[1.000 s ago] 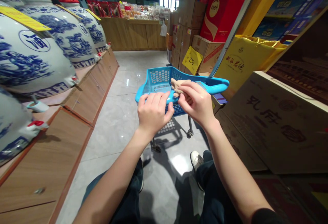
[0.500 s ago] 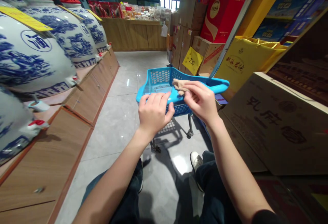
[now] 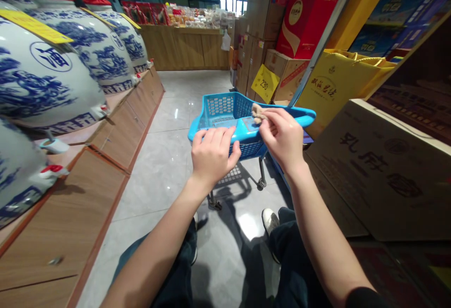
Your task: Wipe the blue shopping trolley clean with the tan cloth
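Observation:
A blue plastic shopping cart (image 3: 218, 106) stands in front of me on grey wheeled legs. My left hand (image 3: 212, 150) is closed over the left part of its handle (image 3: 244, 131), fingers on top and thumb on the near side. Between the fingers of my right hand (image 3: 282, 134) is a crumpled beige cloth (image 3: 258, 113), held at the handle's middle, right of a bare blue stretch. A flat label-like panel shows on the handle beside the cloth. Through the mesh, the basket's inside is partly visible.
Large blue-and-white jars (image 3: 45, 77) line a wooden cabinet (image 3: 88, 181) on the left. Stacked cartons (image 3: 387, 167), a yellow bag (image 3: 327, 82) and a red gift box (image 3: 303, 16) crowd the right. A counter with packaged goods (image 3: 190, 47) stands at the back.
My right hand has moved a little to the right along the handle with the cloth, uncovering the label-like panel. My left hand has stayed on the handle.

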A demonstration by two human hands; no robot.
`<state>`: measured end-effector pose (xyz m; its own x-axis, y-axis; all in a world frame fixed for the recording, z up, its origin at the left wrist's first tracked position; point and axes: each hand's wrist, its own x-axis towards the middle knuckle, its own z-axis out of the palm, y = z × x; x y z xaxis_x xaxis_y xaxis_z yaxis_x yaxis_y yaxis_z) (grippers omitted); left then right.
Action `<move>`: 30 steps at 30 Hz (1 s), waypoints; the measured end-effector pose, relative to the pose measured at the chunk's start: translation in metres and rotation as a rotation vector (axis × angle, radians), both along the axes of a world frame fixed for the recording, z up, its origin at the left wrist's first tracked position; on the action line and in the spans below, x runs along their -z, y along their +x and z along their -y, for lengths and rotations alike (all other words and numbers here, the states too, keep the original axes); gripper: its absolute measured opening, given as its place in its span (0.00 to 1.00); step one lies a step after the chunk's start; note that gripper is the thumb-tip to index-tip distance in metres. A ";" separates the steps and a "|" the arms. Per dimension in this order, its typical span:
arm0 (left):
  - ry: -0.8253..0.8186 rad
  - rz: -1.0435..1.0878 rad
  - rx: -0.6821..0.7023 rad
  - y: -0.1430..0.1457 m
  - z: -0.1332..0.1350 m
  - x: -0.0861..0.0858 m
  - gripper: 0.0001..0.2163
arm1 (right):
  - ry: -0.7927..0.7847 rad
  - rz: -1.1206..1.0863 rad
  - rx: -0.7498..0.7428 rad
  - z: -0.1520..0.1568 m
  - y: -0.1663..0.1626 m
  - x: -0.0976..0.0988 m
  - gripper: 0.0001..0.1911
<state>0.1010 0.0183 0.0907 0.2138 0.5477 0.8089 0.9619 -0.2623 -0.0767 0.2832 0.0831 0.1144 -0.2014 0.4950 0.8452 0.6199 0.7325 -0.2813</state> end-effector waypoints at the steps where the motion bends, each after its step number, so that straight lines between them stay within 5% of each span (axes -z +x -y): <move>1: 0.012 -0.005 0.002 0.000 0.000 0.000 0.15 | -0.006 -0.022 0.061 -0.003 0.004 0.000 0.10; 4: 0.053 -0.018 -0.002 0.001 0.000 0.000 0.15 | 0.021 -0.017 0.123 0.000 0.001 0.002 0.10; 10: 0.014 -0.003 -0.020 0.000 0.000 0.000 0.15 | 0.053 0.042 -0.189 0.009 -0.010 0.004 0.13; 17: 0.034 -0.012 -0.007 0.001 0.000 0.000 0.15 | 0.012 -0.067 0.133 -0.006 0.012 0.002 0.10; 24: 0.007 0.000 -0.020 0.001 0.001 0.000 0.15 | 0.000 0.022 -0.171 0.009 -0.006 -0.001 0.12; 30: -0.045 0.039 0.009 0.001 0.001 0.000 0.16 | -0.033 -0.082 0.148 -0.004 0.008 0.001 0.10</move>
